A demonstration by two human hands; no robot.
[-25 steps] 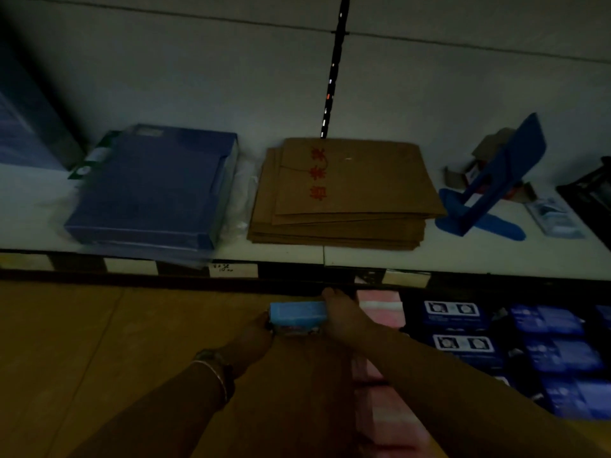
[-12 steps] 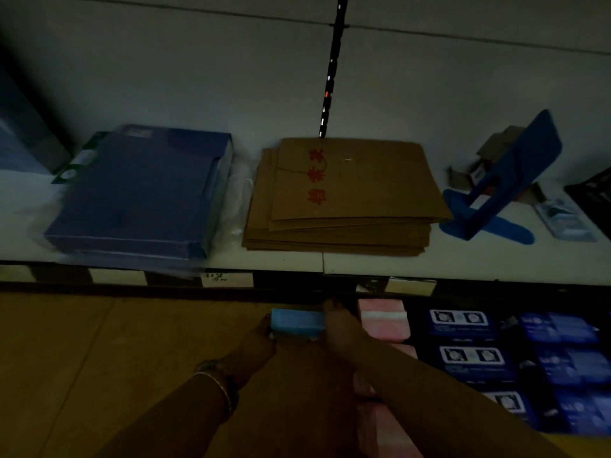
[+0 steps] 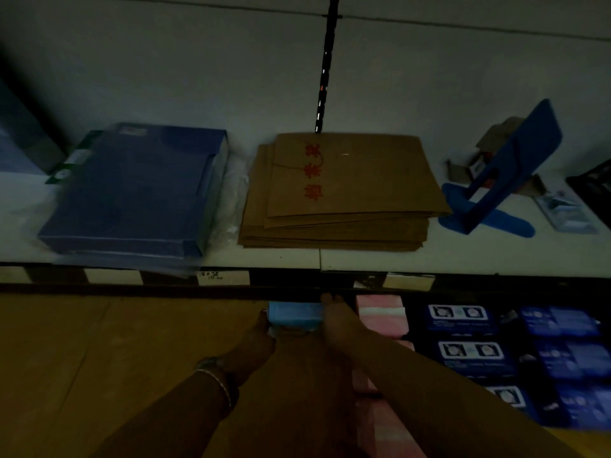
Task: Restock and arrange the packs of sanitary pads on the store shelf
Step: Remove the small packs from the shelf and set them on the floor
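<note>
- Head view: the pack (image 3: pixel 294 314), pale blue and oblong, is held crosswise between both hands, just below the front lip of the upper shelf (image 3: pixel 363 259) and at the far edge of a brown board (image 3: pixel 82 358).
- The left grip (image 3: pixel 261 332), a bare hand with a bracelet (image 3: pixel 215 380) on its wrist, is curled onto the pack's left end and holds it.
- The right grip (image 3: pixel 334 322) is pressed against the pack's right end, one digit stretched along it towards the shelf lip. Whether its other fingers wrap underneath I cannot tell in this dim light.
- Just right of the pack stand the pink packs (image 3: pixel 380 317), in a row running near to far. Right of them lie the dark blue packs (image 3: pixel 463 319).
- On the upper shelf lie blue folders (image 3: pixel 132 193) at left, brown envelopes (image 3: pixel 340 193) in the middle and a blue bookend (image 3: pixel 502 180) at right. None of these belongs to the task.
- Handling, as a judgement: the pack is probably light and soft, with a slick film wrapper that gives under pressure. Holding it by the two short ends should keep it square, and a gentle squeeze should do. Too hard a squeeze would likely buckle it, and too loose a hold could let it slip.
- It seems bound for the slot left of the pink row.
</note>
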